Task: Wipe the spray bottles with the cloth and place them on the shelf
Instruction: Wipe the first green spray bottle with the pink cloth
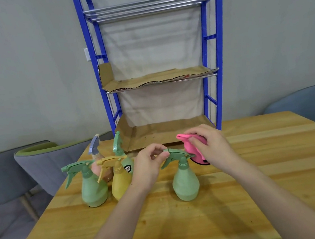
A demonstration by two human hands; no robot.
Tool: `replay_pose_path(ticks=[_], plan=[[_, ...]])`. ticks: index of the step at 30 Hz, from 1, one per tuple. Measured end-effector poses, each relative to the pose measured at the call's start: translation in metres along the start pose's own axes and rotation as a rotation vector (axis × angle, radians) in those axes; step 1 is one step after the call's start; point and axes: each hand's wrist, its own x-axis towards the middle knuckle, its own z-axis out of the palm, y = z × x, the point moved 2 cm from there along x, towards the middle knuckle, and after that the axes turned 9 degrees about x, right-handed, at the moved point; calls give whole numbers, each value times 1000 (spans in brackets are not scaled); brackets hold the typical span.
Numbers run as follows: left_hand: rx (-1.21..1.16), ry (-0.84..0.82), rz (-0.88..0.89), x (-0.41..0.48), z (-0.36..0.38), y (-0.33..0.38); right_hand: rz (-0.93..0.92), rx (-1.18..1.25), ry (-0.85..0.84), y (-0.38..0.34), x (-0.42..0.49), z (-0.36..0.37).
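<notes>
Wiping step, apparently on the first bottle. The left hand (pixel 148 166) steadies a green spray bottle (pixel 186 183) upright on the bench (pixel 259 166), its grip a thumb-and-forefinger pinch on the nozzle tip. The right hand (pixel 212 144), fingers curled, holds a bunched pink cloth (pixel 191 145) against the rear of the sprayer head. Both forearms reach forward. The next move calls for rubbing down head and body, then lifting the bottle to the blue shelf (pixel 212 52) behind, which holds no bottles.
</notes>
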Motion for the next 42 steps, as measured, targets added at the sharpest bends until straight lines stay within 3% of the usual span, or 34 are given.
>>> replay_pose_path(ticks=[8,15,25,30,42], plan=[[-98,40,41,-7,-2,2,-116,-70,-244,-10,10,10],[-101,16,49,-2,2,-3,-233,-155,-328,-4,9,18],[-70,12,17,-1,3,-6,-259,-203,-301,20,-10,-5],[-76,4,25,-3,-1,-5,-284,-251,-302,-3,3,14],[-19,4,12,-5,-1,-1,-169,-311,-229,13,-20,2]])
